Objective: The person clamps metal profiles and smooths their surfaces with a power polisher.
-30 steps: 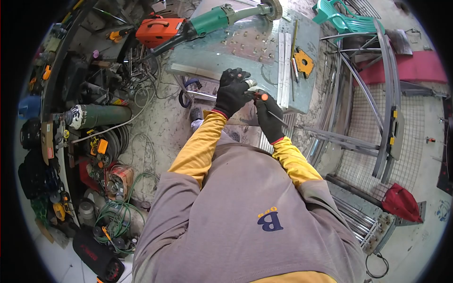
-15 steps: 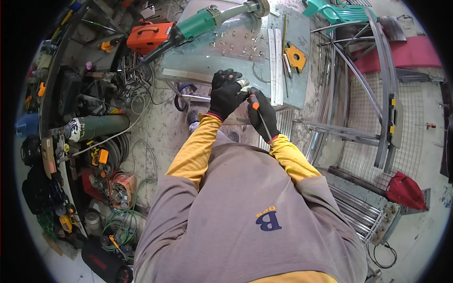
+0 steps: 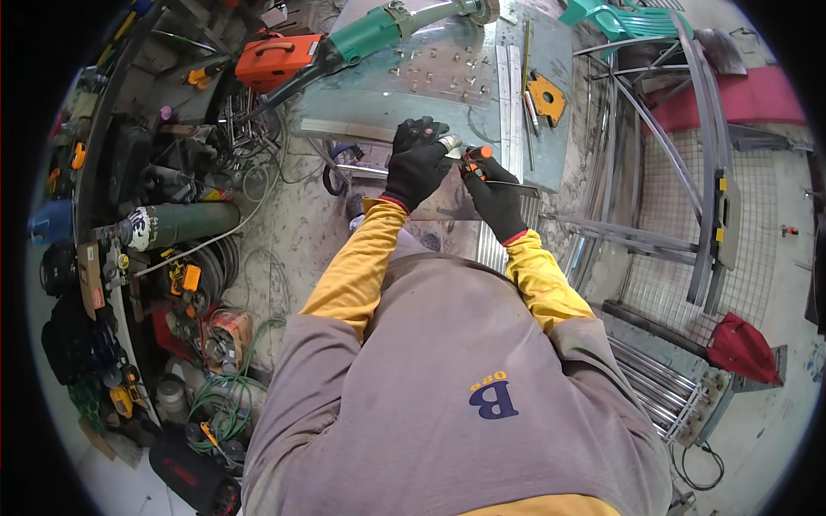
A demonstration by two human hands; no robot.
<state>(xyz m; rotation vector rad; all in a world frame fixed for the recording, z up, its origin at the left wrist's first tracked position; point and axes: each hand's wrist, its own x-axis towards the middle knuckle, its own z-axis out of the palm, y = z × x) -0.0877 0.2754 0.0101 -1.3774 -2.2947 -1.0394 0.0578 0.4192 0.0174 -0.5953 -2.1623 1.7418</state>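
My left hand (image 3: 418, 165), in a black glove, is closed on a small whitish, rounded piece (image 3: 450, 144) near the table's front edge. Its exact kind does not show. Just to the right, my gloved right hand (image 3: 497, 199) grips a screwdriver (image 3: 479, 154) with an orange and black handle. The screwdriver's thin shaft points to the right, away from the whitish piece. Both hands are close together, and fingers hide part of what they hold. Beyond them, several small brass-coloured fittings (image 3: 434, 73) lie on a clear sheet on the metal table (image 3: 379, 110).
A green angle grinder (image 3: 366, 39) lies across the table, by an orange case (image 3: 275, 62). Pale strips (image 3: 509, 112) and a yellow magnetic square (image 3: 546, 101) are at the table's right. A metal frame (image 3: 701, 172) stands right; a gas cylinder (image 3: 185, 225) lies left.
My right hand has turned the screwdriver: its shaft pointed down toward my body and now points right. That hand has shifted slightly right. My left hand keeps the whitish piece nearly in place.
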